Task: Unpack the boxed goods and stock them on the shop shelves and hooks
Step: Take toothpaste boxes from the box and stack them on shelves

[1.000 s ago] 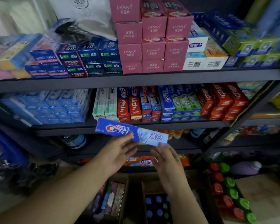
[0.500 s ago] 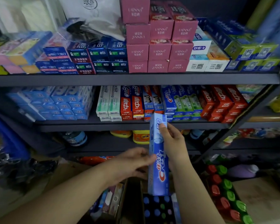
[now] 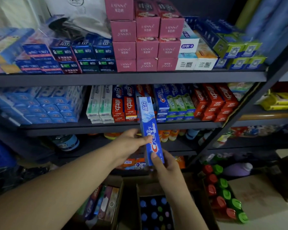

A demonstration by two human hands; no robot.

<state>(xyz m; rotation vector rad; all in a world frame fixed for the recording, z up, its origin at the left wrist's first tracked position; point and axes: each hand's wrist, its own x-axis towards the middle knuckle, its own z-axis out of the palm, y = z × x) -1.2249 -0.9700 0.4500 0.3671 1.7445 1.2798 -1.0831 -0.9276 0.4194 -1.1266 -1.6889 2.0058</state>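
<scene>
- Head view: left hand (image 3: 131,143) gripping the long blue Crest toothpaste carton (image 3: 150,130) at mid-length, thumb across its printed face.
- Right hand (image 3: 165,165) pinching the carton's lower end, thumb on the front.
- Carton held nearly upright, top end in front of the toothpaste boxes packed on the dark metal middle shelf (image 3: 106,127), between red-and-white boxes (image 3: 124,110) and blue-and-green ones (image 3: 173,103).
- Pink boxes (image 3: 146,48) stacked on the shelf above.
- Below, open cardboard cartons (image 3: 116,196) of goods; red- and green-capped bottles (image 3: 223,196) to the right.
</scene>
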